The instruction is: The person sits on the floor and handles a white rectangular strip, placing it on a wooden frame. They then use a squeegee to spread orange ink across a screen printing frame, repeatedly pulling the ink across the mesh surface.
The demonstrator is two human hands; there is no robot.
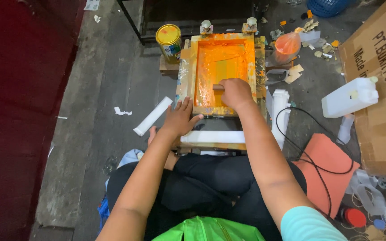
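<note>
right hand (235, 93) closed around a wooden squeegee (218, 87) at the near end of the orange-inked screen printing frame (222, 71). left hand (179, 118) open, flat on the frame's near-left corner. ink looks spread over most of the mesh, so the stroke seems near done; frame not lifted yet.

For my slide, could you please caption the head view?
Right hand drags a squeegee across the orange-inked wooden screen frame while left hand steadies its corner.
</note>
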